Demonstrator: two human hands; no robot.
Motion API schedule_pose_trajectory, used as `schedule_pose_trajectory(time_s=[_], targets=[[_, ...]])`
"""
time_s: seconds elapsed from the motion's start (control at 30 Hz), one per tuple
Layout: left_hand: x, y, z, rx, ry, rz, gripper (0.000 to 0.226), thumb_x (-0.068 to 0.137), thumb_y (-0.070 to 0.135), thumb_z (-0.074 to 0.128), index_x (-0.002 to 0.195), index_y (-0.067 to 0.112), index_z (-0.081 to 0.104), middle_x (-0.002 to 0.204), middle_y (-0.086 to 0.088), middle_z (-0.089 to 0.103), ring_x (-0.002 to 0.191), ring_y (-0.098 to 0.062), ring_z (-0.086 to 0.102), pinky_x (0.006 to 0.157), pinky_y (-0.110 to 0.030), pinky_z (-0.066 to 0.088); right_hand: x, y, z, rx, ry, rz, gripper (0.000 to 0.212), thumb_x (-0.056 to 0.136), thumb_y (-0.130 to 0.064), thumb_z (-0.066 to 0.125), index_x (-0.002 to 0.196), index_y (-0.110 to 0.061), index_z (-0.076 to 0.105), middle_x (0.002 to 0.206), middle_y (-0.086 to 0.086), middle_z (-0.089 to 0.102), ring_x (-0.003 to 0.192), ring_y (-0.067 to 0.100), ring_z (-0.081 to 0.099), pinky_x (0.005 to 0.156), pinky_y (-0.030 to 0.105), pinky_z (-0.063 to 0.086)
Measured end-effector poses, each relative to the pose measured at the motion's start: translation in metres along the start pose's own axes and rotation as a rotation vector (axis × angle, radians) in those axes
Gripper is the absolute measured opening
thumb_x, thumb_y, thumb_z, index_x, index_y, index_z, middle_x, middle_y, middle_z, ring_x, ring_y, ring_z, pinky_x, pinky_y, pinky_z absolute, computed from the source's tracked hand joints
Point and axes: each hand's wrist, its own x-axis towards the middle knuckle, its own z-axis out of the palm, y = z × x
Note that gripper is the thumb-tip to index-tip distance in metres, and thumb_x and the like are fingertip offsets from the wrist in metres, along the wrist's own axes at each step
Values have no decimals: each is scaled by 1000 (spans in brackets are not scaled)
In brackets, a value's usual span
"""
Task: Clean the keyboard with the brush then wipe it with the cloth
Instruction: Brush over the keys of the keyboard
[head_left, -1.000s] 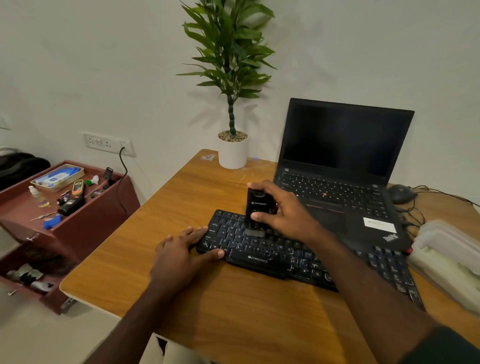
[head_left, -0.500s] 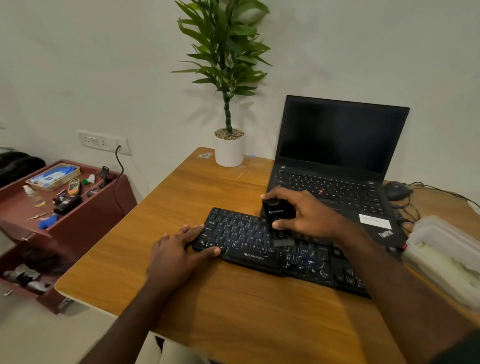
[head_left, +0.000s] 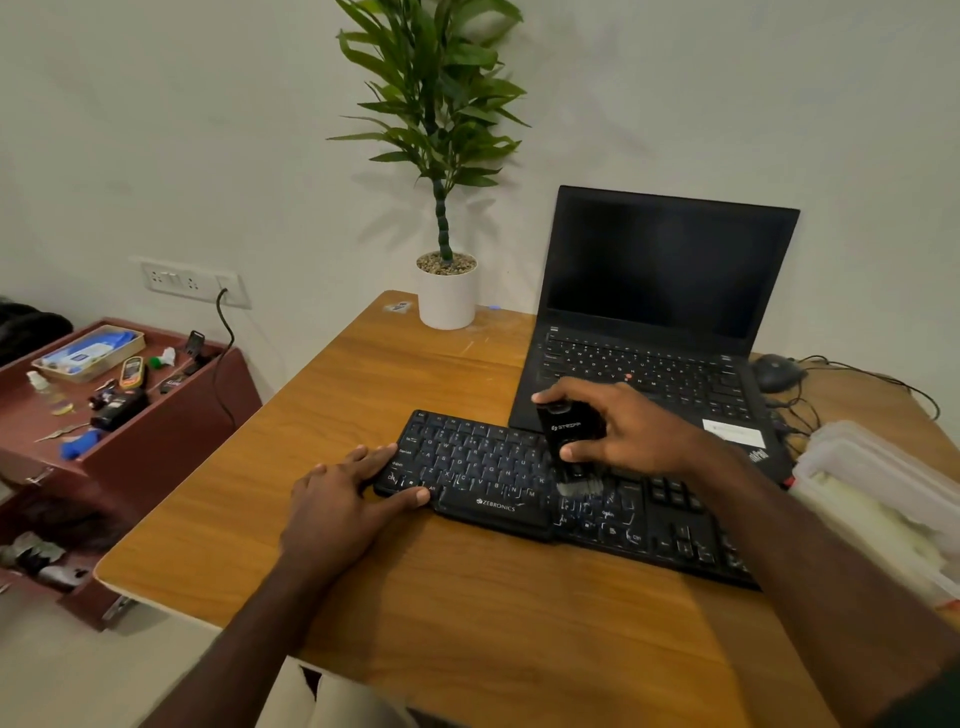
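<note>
**Brush on the keys, left hand steadying**

Wooden desk (head_left: 467, 613) against a pale wall carries a black keyboard (head_left: 483, 467) in front of an open laptop (head_left: 660, 291) whose screen is dark. At the middle of the keyboard the right hand (head_left: 623, 431) is closed around a black brush (head_left: 569, 441), thumb on its near face and fingers wrapped over the top and far side. Below that grip the pale bristles meet the keys just right of the brand label. Left of the grip, the left hand (head_left: 343, 499) lies flat with fingers spread, its fingertips pressing the keyboard's left end and its thumb on the near edge; it holds nothing. Beyond the grip and to its left stands a potted plant (head_left: 447, 291) by the wall. Right of the grip, past the forearm, sits a translucent plastic container (head_left: 883, 483) at the desk's edge, with a mouse (head_left: 776, 371) and cables behind it. Whether a cloth is inside the container cannot be told. Far left of the grip, a red-brown side cabinet (head_left: 156, 447) holds small clutter.
</note>
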Motion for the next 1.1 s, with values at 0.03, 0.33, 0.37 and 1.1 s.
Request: schedule_pose_trajectory(time_s=[0.03, 0.33, 0.37, 1.1], targets=[[-1, 1, 0, 5, -1, 2, 99, 54, 102, 44, 139, 51, 46, 153, 0, 45, 135, -27, 47, 114, -53, 33, 1, -2, -1, 23, 17, -4, 60, 85, -19, 79, 128, -52, 53, 126, -7, 60, 116, 15, 60, 94, 46, 57], [-3, 5, -2, -14, 9, 15, 98, 55, 100, 46, 138, 49, 49, 151, -2, 46, 134, -26, 48, 115, -52, 30, -1, -5, 25, 137, 151, -69, 63, 87, -12, 76, 131, -49, 51, 122, -7, 62, 109, 12, 66, 90, 39, 61], [-3, 4, -2, -14, 12, 15, 98, 55, 100, 46, 138, 49, 49, 151, -2, 47, 133, -26, 49, 114, -52, 32, -6, -1, 18, 117, 129, -58, 63, 87, -12, 77, 131, -49, 52, 120, -8, 63, 107, 10, 66, 90, 38, 61], [-4, 5, -1, 11, 23, 19, 97, 57, 99, 46, 139, 47, 49, 149, -5, 49, 132, -29, 50, 112, -55, 34, -21, 7, -9, 69, 86, 0, 61, 82, -12, 81, 129, -41, 58, 125, -4, 63, 112, 12, 63, 93, 41, 58]])
